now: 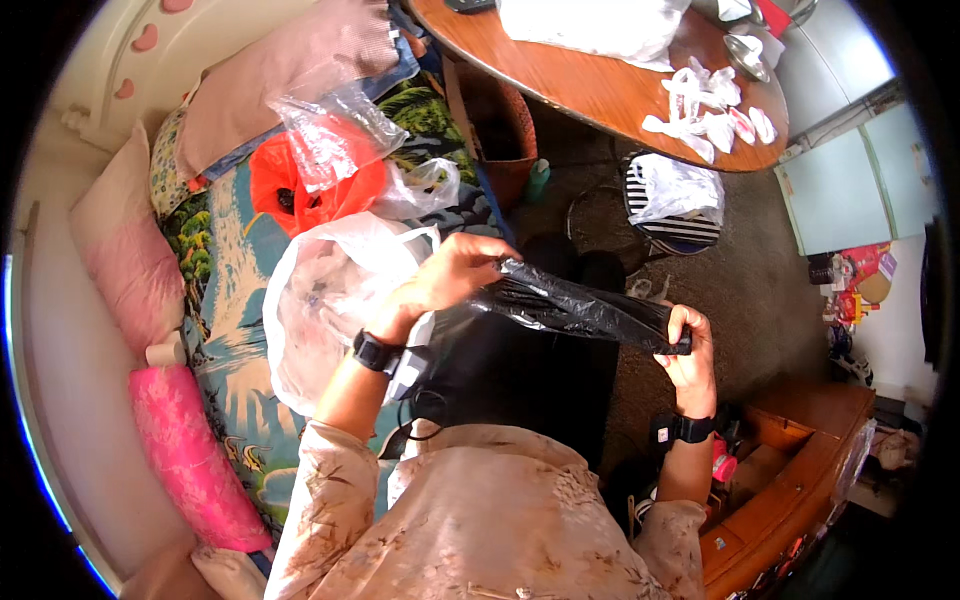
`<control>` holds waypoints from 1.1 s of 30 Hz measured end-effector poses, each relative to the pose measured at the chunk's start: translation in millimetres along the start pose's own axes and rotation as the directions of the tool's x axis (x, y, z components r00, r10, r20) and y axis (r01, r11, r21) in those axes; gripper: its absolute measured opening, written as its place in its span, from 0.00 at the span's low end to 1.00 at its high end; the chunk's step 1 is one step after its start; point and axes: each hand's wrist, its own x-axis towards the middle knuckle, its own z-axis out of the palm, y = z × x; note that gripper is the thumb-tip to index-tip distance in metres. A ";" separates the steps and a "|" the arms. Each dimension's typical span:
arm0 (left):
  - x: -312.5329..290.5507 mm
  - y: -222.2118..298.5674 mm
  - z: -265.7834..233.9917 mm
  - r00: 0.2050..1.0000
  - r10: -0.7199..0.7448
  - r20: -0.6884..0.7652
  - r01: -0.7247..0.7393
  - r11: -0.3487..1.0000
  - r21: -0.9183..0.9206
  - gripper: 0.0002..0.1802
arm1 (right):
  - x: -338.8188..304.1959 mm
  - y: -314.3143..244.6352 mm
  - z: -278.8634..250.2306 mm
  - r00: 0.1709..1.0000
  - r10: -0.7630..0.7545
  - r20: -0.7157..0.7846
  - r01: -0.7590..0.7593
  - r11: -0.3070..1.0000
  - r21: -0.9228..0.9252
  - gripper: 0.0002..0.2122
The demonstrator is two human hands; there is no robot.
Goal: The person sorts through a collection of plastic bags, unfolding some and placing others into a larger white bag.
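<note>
A black plastic bag [585, 308], gathered into a long strip, stretches between my two hands above my lap. My left hand [455, 272] pinches its left end, while my right hand [690, 350] grips the right end between thumb and fingers. Close by my left forearm, a large white plastic bag [325, 300] rests on the bed, its contents only faintly visible. Behind it lie a red plastic bag [340, 185] and a clear plastic bag [335, 130].
On the left is a bed [225, 290] with pillows and a pink bolster [190, 455]. A round wooden table [590, 95] at the far side bears knotted white bags [710, 110]. A striped stool [670, 225] stands below it. Drawers [780, 480] stand at the near right.
</note>
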 end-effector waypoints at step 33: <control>-6.3 -24.0 73.6 0.955 0.276 0.107 -0.184 0.268 0.946 0.07 | -15.0 37.4 70.9 0.887 0.429 0.170 -0.115 0.562 -0.819 0.09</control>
